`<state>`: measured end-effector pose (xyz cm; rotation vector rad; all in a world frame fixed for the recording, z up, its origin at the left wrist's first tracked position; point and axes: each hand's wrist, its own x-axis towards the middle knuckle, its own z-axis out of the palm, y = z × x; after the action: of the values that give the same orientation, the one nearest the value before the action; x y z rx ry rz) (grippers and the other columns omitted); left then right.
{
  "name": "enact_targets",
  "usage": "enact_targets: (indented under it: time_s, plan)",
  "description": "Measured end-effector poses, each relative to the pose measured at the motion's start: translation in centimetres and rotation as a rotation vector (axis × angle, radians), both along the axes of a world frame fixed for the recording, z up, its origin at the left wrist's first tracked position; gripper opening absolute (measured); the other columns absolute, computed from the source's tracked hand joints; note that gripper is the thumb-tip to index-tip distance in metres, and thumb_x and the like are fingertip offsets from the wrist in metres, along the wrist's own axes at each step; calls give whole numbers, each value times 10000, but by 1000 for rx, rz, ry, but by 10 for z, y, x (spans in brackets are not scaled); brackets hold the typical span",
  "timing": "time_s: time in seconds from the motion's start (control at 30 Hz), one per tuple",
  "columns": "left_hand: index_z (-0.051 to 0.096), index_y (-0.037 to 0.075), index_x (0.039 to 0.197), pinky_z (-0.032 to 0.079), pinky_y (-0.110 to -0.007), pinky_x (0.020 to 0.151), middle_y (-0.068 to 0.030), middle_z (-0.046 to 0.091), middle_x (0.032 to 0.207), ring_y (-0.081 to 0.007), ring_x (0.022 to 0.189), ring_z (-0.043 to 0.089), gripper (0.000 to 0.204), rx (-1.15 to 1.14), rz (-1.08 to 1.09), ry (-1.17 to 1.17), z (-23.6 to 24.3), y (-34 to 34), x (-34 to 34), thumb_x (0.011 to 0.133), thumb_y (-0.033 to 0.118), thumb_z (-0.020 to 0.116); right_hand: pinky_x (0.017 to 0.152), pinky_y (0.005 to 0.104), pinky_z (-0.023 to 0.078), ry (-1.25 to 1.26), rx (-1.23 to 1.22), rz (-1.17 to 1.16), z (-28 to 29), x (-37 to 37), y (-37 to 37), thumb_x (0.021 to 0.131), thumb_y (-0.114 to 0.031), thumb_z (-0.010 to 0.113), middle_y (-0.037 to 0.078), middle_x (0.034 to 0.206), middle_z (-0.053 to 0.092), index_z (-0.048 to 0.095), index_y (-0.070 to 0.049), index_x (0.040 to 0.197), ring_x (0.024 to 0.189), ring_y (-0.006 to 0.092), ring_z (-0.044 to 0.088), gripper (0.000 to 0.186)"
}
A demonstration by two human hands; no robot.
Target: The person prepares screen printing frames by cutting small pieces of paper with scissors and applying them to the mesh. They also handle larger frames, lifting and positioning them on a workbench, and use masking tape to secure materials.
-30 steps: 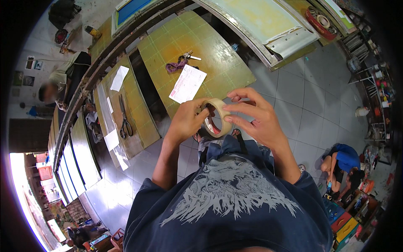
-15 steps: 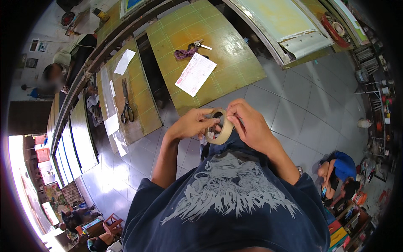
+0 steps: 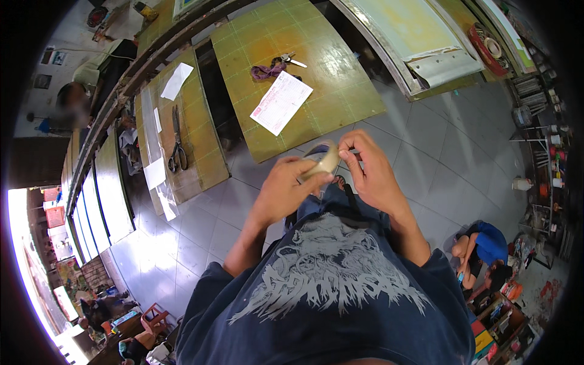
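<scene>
A roll of cream masking tape (image 3: 330, 159) is held in front of my body, above the tiled floor. My left hand (image 3: 286, 187) is closed around its left side, with the thumb and fingers gripping the ring. At the roll's right edge my right hand (image 3: 372, 169) makes a pinch with thumb and forefinger on the tape. Any loose tape end between those fingertips is too small to make out. The roll is a little blurred.
Ahead, a yellow-green board (image 3: 340, 91) bears a printed paper slip (image 3: 282, 103) and keys (image 3: 292, 59) on a purple strap. Scissors (image 3: 177, 143) and white papers lie on the left board (image 3: 198, 121). A person in blue (image 3: 491, 243) crouches at lower right, near cluttered shelves (image 3: 544, 164).
The roll has tilted and turned between my hands. My left hand has rotated, its back now facing up more, and my right hand has risen slightly and shifted right.
</scene>
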<state>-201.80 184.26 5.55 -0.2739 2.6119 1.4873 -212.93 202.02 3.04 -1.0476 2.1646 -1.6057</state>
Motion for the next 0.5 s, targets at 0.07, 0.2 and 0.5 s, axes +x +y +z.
enact_targets:
  time_s: [0.07,0.2,0.5]
  plan:
    - [727,6,915,491,-338,810,-49,647,673,-163,687,625,295,47,5,10,-1,-5,-2,960,297,717,798,388,487,-44,20,52,2,-3,3,1011,-86,567,155,997,592,552,-3,1028,877,318,616,86]
    - [723,-1,891,477,-312,708,-56,669,736,-133,690,617,254,221,15,-62,0,-9,-6,951,246,734,895,367,507,-290,-10,37,4,-7,6,1008,-113,600,134,1099,640,589,-1,1183,985,258,646,208]
    - [732,17,892,471,-321,812,-40,677,735,-146,711,640,263,149,-35,21,3,-14,-15,944,275,736,954,329,508,-234,-138,-15,-2,-14,6,871,-161,809,109,1186,662,670,0,1283,1072,200,647,463]
